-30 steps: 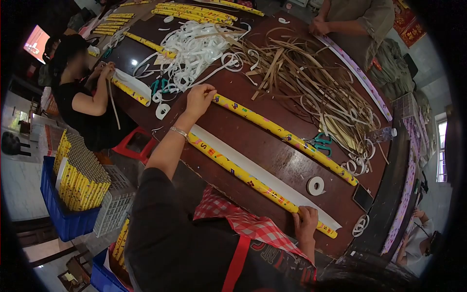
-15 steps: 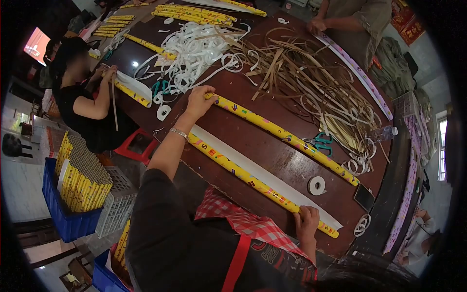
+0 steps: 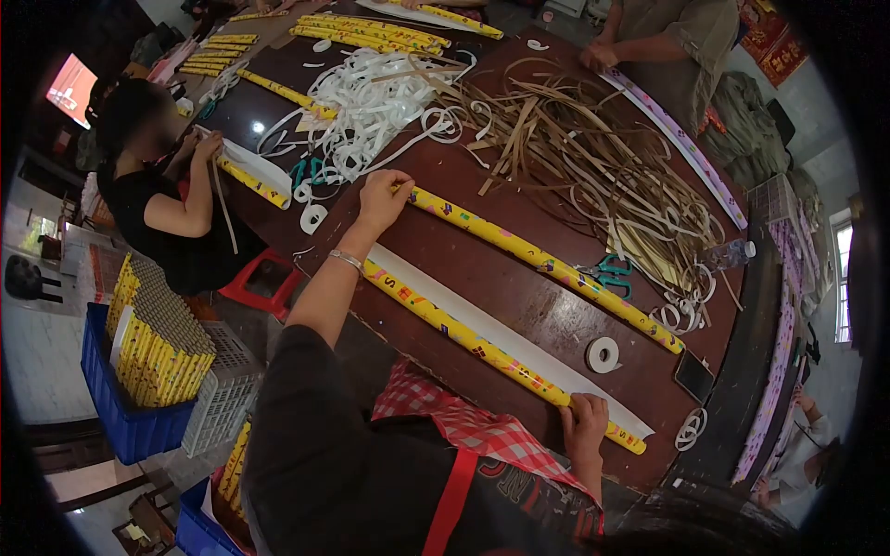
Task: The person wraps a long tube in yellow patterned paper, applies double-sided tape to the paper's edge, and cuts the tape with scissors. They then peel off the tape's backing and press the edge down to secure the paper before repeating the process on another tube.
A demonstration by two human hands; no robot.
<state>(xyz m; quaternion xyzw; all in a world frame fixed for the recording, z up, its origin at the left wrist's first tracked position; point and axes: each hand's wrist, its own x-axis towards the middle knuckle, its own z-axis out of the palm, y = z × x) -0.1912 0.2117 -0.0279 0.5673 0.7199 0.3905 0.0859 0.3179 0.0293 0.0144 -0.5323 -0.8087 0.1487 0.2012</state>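
Two long rolls of yellow patterned wrapping paper lie slantwise on the dark table. At the upper left end of the far roll (image 3: 542, 260), my left hand (image 3: 382, 200) has its fingers closed around the tip. My right hand (image 3: 585, 424) grips the near roll (image 3: 464, 339) close to its lower right end. A loose white edge of paper runs along the near roll's far side. Between the rolls, towards the right, sits a small roll of white tape (image 3: 603, 354). Teal-handled scissors (image 3: 612, 275) lie just beyond the far roll.
Heaps of white strips (image 3: 371, 102) and brown strips (image 3: 565, 153) cover the table's far side. A phone (image 3: 693, 374) is by the far roll's right end. Co-workers sit at left (image 3: 167, 176) and stand at far right (image 3: 667, 56). A blue crate (image 3: 139, 428) holds upright yellow rolls.
My left hand and forearm have shifted slightly right, still at the far roll's end. My right hand stays in place. The co-worker at left has moved their hands a little.
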